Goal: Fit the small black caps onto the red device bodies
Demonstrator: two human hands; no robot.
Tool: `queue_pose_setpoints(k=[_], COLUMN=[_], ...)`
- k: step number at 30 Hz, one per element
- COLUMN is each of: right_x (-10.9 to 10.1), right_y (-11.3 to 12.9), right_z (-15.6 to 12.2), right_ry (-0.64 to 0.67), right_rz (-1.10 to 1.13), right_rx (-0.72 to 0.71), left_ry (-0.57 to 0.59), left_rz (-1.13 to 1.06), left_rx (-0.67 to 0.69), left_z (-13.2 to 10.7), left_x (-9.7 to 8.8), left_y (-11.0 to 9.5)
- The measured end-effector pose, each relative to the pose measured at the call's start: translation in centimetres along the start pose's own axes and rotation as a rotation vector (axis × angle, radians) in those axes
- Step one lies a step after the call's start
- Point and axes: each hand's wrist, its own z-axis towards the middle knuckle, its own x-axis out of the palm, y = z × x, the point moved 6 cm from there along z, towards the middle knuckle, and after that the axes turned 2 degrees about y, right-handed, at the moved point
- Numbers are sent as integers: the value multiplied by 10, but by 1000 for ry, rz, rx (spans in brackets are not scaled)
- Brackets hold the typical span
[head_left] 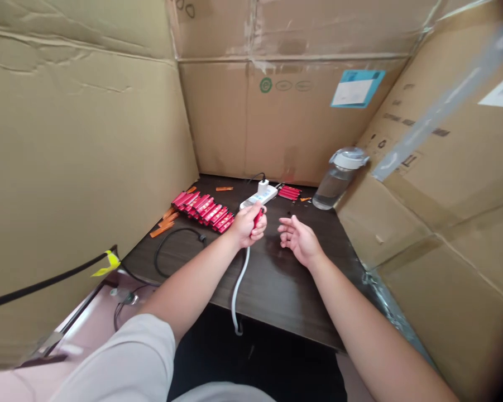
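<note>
On my feed, the left hand [247, 224] has its grip closed around a red piece [258, 218], held just in front of a white power strip [259, 196] on a dark wooden surface [284, 296]. The hand blocks the near end of the strip from my view. The right hand [299, 241] is empty, its grip open with the fingers [285, 226] loosely curled, and it hovers near the left hand over the middle of the surface.

A long row of red packets [203, 209] lies upper left of the hands, with a smaller bunch of red packets [290, 192] just right of the strip. Orange scraps [162, 224] are scattered along the left edge. A coiled black cable [171, 251] sits at the lower left of the surface, while a white cord [239, 285] runs from beneath the left hand and drops over the near edge. A clear plastic water bottle [339, 178] tilts against the right side, and cardboard walls [293, 117] rise around the back and both sides.
</note>
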Motion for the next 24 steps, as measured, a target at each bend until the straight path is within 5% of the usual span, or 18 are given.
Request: queue_pose_setpoints(k=[7, 12, 24], right_x=[-2, -5, -11], right_y=[-6, -10, -13], right_z=[-1, -1, -2], right_ry=[-33, -67, -104], right_rz=[-69, -158, -333], right_rx=[56, 87, 167], left_ry=[9, -102, -117], left_rz=[-49, -2, -47], left_rx=[-20, -5, -226], left_z=[0, 4, 5], left_x=[-3, -16, -22], left_y=[-4, -3, 4])
